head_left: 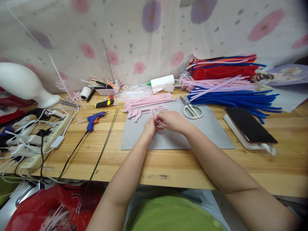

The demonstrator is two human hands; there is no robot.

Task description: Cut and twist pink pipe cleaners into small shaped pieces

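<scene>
Over the grey cutting mat [209, 134], my left hand [149, 127] and my right hand [171, 120] meet, both closed on a pink pipe cleaner piece [153, 113]. Its looped upper end pokes up between them; the rest is hidden by my fingers. Just left of the hands lie finished-looking pink pipe cleaner loops [134, 113]. Behind them a bundle of straight pink pipe cleaners [149, 100] rests along the mat's far edge. Scissors with white handles [193, 111] lie to the right of my right hand, blades pointing away.
Blue pipe cleaners [231, 99] and red ones [223, 72] are piled at back right, near a phone [250, 125] on a white power bank. At left are a blue glue gun [94, 120], a yellow-black cutter [104, 103], thin dark rods [106, 141] and a cabled power strip [56, 128].
</scene>
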